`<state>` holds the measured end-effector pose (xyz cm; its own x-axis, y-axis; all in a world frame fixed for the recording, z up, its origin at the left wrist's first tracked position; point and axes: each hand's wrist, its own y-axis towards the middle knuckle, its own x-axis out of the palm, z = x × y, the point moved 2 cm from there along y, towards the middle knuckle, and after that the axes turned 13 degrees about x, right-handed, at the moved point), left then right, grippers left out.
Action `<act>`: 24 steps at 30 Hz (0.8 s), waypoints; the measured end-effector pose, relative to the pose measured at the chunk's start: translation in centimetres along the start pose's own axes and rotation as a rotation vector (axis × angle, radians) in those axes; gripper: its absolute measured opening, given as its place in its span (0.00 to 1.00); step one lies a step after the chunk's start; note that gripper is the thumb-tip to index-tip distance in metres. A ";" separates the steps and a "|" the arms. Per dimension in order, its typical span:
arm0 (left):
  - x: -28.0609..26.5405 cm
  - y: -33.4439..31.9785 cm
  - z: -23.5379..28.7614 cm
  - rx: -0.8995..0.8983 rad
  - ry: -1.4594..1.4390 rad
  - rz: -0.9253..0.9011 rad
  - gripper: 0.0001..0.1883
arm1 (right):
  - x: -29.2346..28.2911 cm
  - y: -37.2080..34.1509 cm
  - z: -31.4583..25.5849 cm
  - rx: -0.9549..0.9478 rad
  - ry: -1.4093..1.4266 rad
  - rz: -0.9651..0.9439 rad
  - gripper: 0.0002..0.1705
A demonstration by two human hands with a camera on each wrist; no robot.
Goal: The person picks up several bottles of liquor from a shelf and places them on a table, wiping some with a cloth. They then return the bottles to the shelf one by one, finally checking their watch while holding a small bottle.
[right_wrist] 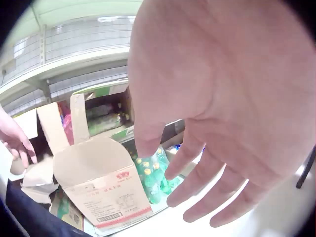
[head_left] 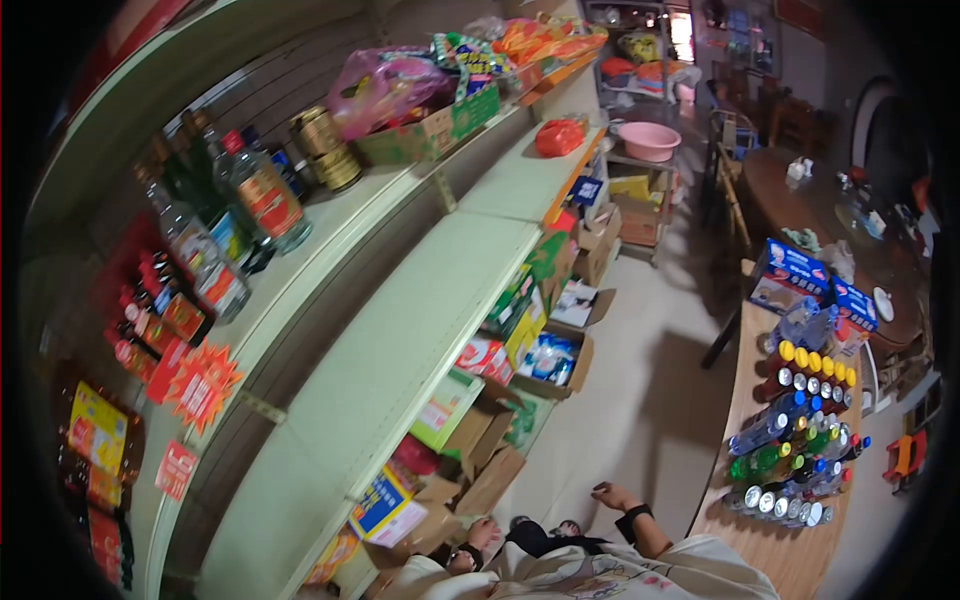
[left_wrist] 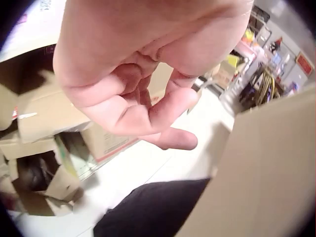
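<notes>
Low in the head view, my left hand hangs beside the open cardboard boxes under the shelves. In the left wrist view its fingers curl loosely with nothing between them. My right hand hangs over the floor on the other side of my body, between the shelves and the bottle table. The right wrist view shows its palm and fingers stretched out, holding nothing. Beyond them in that view stand an open carton with printed flaps and green bottles with yellow caps in clear wrap.
Glass liquor bottles and gold cans stand on the upper shelf. Below it runs a long pale shelf. At right, a wooden table bears rows of drink bottles and cans. A pink basin sits farther back, past the aisle floor.
</notes>
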<state>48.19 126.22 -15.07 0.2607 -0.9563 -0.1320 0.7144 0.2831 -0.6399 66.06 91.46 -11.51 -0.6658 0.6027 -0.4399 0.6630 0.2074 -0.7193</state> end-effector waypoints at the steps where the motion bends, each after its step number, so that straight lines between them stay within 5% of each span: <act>1: 1.4 1.2 1.4 0.017 0.067 -0.016 0.16 | -0.5 -0.1 -0.2 0.006 0.073 0.033 0.23; 5: 6.6 6.7 3.3 0.178 0.002 -0.307 0.17 | 0.9 3.9 4.0 0.127 0.033 0.007 0.18; 8: 9.3 9.1 7.9 0.199 0.542 -0.668 0.15 | -0.1 1.7 4.0 0.074 -0.048 0.056 0.20; 9: 9.7 12.0 7.2 0.399 0.392 -0.741 0.15 | -1.5 1.3 3.0 0.086 0.002 0.048 0.22; 11: 10.9 14.8 9.8 0.303 0.136 -0.691 0.15 | -3.7 -0.2 1.8 0.192 0.133 0.005 0.21; 13: 11.4 16.7 13.9 0.177 0.198 -0.642 0.15 | -5.7 -0.5 0.7 0.289 0.170 0.053 0.20; 20: 12.0 22.2 20.3 0.187 0.400 -0.671 0.15 | -9.1 1.4 -0.2 0.474 0.178 0.453 0.23; 24: 11.5 23.2 20.5 0.149 0.447 -0.695 0.15 | -9.2 0.2 -1.3 0.465 0.251 0.319 0.24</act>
<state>81.12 123.31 -15.92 -0.5298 -0.8465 -0.0525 0.7038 -0.4043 -0.5841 72.78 86.91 -6.91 -0.3211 0.7546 -0.5723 0.5596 -0.3363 -0.7574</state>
